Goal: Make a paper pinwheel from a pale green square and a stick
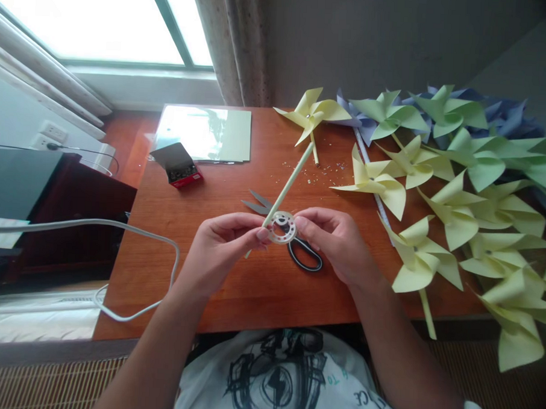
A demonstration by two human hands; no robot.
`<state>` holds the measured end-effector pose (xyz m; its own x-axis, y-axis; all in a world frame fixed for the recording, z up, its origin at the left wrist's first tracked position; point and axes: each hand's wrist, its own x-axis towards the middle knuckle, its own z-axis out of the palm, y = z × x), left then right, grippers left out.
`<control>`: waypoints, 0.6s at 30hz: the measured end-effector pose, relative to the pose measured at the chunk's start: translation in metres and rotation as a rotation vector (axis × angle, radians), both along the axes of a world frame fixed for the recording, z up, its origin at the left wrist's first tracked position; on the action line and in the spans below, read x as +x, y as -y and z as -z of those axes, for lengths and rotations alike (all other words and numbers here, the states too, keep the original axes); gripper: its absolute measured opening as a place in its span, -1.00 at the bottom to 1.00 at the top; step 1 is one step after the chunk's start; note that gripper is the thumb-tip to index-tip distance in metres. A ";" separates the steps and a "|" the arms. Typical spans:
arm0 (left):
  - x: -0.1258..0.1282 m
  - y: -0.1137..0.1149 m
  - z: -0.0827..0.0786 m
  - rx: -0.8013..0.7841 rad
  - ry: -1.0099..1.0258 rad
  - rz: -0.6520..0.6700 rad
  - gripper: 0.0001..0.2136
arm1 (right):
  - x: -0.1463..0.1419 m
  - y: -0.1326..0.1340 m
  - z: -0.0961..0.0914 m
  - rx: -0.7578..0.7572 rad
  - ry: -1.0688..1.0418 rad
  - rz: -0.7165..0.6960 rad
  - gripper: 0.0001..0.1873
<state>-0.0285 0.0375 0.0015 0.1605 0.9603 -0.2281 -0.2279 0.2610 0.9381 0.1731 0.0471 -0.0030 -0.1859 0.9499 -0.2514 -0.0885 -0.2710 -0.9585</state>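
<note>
My left hand (223, 244) pinches the lower part of a pale yellow rolled-paper stick (289, 182), which slants up and to the right. Against the stick, just beside my left fingertips, is a roll of clear tape (290, 230) with a dotted white core. My right hand (337, 240) grips the roll's right edge between thumb and fingers. Below both hands, a pair of scissors (305, 257) with black handles lies on the wooden table (237, 299), blades apart. The roll and fingers partly cover the scissors.
Several yellow paper pinwheels (416, 250) spread over the table's right side, with green pinwheels (476, 156) and purple ones behind. Another yellow pinwheel (307, 115) lies at the back. A small open red box (186, 175) and shiny packaged paper sheets (204, 132) are back left; a white cable (179, 254) crosses the left edge.
</note>
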 end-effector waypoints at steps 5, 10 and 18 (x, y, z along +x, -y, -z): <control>-0.007 -0.008 0.000 0.048 -0.146 -0.170 -0.90 | 0.000 0.001 0.006 0.323 0.423 0.031 -0.77; -0.029 -0.035 0.006 0.150 -0.404 -0.425 -0.76 | 0.009 0.014 0.016 0.657 0.969 -0.047 -0.78; -0.053 -0.066 0.023 0.179 -0.862 -0.373 -0.71 | 0.023 0.042 0.026 0.647 1.097 -0.158 -0.57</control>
<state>-0.0812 0.1038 -0.0218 -0.3175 0.9478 0.0307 0.5204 0.1471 0.8412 0.1963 0.0053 -0.0290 -0.2970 0.9425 0.1532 0.8174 0.3339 -0.4694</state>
